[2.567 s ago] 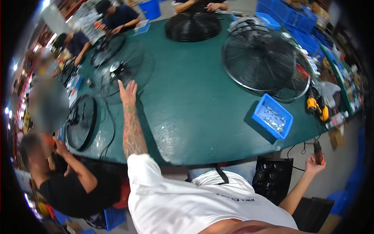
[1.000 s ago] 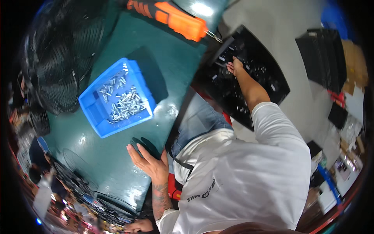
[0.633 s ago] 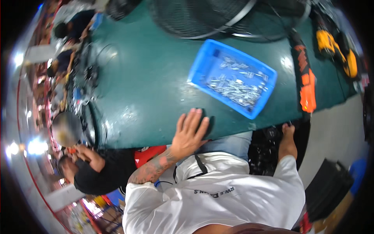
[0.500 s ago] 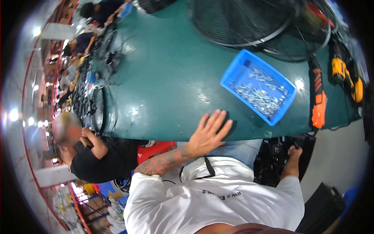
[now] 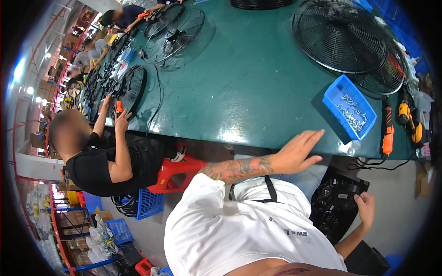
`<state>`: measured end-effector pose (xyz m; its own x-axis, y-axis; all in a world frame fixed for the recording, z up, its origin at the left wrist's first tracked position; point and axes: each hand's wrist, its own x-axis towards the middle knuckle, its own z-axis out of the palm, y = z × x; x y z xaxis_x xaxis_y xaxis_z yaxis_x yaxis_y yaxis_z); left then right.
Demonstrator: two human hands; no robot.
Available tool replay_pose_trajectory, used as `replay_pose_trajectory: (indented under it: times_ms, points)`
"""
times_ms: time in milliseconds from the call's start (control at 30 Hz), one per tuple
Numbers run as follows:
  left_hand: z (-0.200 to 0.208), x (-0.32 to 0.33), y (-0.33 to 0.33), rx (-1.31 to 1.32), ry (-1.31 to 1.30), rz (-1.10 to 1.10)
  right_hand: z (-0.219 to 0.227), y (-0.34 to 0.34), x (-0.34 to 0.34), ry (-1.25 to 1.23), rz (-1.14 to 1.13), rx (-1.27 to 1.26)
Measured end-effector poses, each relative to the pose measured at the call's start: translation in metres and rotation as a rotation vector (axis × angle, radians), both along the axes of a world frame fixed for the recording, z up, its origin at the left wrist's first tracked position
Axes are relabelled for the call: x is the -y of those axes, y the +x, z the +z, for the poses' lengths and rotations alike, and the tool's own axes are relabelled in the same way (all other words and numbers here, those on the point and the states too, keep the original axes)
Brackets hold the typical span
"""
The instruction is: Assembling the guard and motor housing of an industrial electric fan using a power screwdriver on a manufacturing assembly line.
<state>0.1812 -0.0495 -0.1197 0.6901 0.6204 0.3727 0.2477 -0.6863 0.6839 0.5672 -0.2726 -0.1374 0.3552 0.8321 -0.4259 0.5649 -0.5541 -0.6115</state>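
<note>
My left hand (image 5: pixel 298 154) is stretched out at the table's near edge, fingers extended and thumb apart, with nothing in it. My right hand (image 5: pixel 365 207) is low at the right, beside a black bin (image 5: pixel 338 198) of black plastic parts. Its fingers are loosely bent and apart, and I see nothing held. Up on the table, beyond my left hand, a blue tray (image 5: pixel 343 109) holds many small silver screws or pins. An orange-and-black power screwdriver (image 5: pixel 387 131) lies to the right of the tray.
Black fan grilles (image 5: pixel 343 39) are stacked at the far right of the green table (image 5: pixel 230 101). Near them lies a yellow-and-black drill (image 5: pixel 405 112). At left, a seated co-worker (image 5: pixel 115 161) handles an orange tool (image 5: pixel 119 106) by a fan grille. A red stool (image 5: pixel 172 175) stands close by.
The whole view has swung left, bringing more of the co-worker's side into sight. My right hand has drawn back from over the bin. My left hand's fingers have come closer together.
</note>
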Motion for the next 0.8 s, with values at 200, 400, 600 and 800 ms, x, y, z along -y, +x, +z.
replay_pose_trajectory:
  times_ms: [200,400,600,800]
  points:
    - [0.011,0.035,-0.023,0.503,-0.971,-0.406,0.096,-0.109,-0.098,0.893,0.346,-0.646]
    - [0.021,0.025,-0.087,0.875,-1.051,-0.182,0.098,-0.189,-0.242,0.949,0.684,-0.706]
    - [0.013,-0.017,-0.108,0.282,-0.251,0.620,0.059,-0.264,-0.285,0.712,0.572,-0.386]
    - [-0.020,-0.028,-0.082,0.054,0.013,0.689,0.009,-0.279,-0.282,0.756,0.517,-0.104]
